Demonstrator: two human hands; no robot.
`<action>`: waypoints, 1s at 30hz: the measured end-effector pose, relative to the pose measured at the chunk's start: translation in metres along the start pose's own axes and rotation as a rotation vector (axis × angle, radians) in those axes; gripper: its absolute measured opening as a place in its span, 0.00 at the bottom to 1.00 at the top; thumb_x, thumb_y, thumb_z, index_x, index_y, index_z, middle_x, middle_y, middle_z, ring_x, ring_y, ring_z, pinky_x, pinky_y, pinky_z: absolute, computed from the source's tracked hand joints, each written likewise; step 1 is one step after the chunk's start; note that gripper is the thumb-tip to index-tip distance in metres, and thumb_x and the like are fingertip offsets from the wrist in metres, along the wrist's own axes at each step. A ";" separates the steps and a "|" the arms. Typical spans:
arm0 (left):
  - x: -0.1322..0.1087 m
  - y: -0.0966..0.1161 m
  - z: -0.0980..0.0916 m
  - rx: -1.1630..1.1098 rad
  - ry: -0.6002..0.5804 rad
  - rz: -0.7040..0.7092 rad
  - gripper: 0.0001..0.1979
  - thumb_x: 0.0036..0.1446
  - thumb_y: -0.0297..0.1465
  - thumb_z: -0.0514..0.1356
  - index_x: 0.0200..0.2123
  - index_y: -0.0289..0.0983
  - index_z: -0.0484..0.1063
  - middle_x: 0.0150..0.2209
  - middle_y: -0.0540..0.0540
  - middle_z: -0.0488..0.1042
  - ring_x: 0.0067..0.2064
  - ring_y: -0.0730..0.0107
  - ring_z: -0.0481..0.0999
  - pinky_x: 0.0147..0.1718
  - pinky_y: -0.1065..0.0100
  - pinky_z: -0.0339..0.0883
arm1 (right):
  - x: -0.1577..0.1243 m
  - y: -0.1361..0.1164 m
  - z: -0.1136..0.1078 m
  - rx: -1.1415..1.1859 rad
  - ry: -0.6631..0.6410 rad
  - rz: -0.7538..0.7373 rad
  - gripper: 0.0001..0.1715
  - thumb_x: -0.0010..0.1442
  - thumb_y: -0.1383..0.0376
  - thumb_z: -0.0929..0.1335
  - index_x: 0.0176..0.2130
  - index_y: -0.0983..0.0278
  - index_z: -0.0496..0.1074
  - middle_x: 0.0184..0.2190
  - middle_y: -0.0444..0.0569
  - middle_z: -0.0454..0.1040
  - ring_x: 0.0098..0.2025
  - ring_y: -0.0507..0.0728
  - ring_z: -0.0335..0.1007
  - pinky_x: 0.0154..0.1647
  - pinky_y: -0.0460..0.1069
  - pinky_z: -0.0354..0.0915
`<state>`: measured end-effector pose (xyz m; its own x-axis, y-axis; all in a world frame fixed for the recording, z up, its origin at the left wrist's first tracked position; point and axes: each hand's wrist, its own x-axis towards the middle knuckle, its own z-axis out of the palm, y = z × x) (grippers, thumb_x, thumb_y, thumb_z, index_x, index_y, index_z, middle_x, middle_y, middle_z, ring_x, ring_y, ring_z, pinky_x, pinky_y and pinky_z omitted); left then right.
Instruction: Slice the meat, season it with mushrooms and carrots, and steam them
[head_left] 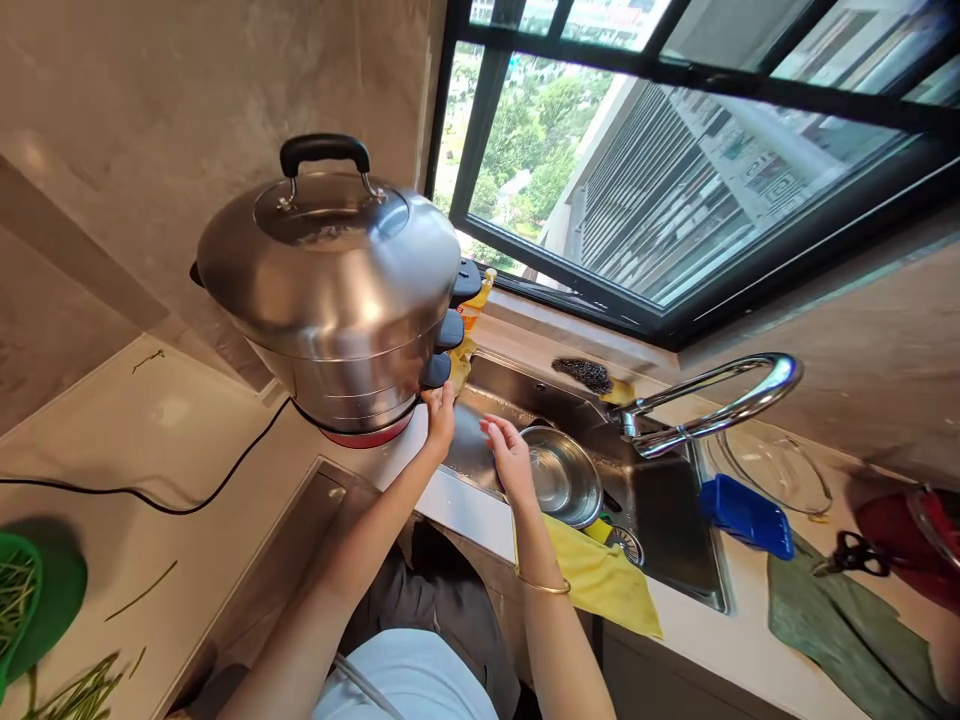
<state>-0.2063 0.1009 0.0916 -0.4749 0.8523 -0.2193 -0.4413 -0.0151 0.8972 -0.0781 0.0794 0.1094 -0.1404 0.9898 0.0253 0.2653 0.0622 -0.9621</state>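
Observation:
A large steel steamer pot (337, 290) with a domed lid and a black top handle stands on a red-edged base at the counter's corner. My left hand (440, 415) is at the pot's lower right side, just under its dark side handles; its fingers point up, and whether they grip anything is hidden. Over the near edge of the sink (660, 510) my right hand (508, 455) hangs with its fingers curled together, and what it holds, if anything, is too small to name. Beside it a steel bowl (559, 475) sits in the sink.
The faucet (720, 400) arches over the sink. A yellow cloth (600, 580) drapes over the front edge. Right are a blue container (746, 515), scissors (855, 553) and a green cloth (847, 630). Left are a black cord (172, 508) and a green basket (56, 590).

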 end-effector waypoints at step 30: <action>-0.090 0.037 -0.173 -0.107 0.289 0.235 0.20 0.52 0.50 0.59 0.33 0.38 0.72 0.36 0.44 0.75 0.37 0.63 0.74 0.41 0.63 0.66 | 0.175 -0.395 0.207 -1.079 -0.405 -0.924 0.18 0.50 0.58 0.74 0.33 0.71 0.75 0.32 0.53 0.77 0.38 0.58 0.76 0.43 0.50 0.68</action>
<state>-0.3114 -0.0671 0.0780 -0.7610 0.6366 -0.1249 -0.3642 -0.2599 0.8943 -0.4052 0.2016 0.4380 -0.8535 0.4558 0.2524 0.4756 0.8794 0.0199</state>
